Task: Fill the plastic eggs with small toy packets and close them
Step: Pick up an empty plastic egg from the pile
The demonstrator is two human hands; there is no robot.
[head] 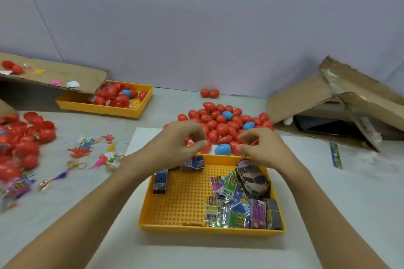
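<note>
- Red and blue plastic eggs [220, 129] lie heaped at frame centre, just beyond the hands, seemingly a pile of closed ones.
- Left hand [181, 140] and right hand [260, 148] hover over the heap's near edge, fingers curled; whether either holds anything I cannot tell.
- Small glossy toy packets [229, 203] wait in the yellow perforated plastic tray [175, 203] below, within easy reach.
- More red eggs fill a second yellow tray [140, 107], upper left.

The small foil toy packets [229, 205] in the yellow perforated plastic tray [175, 203] carry colourful print, but it is too blurred to read.
</note>
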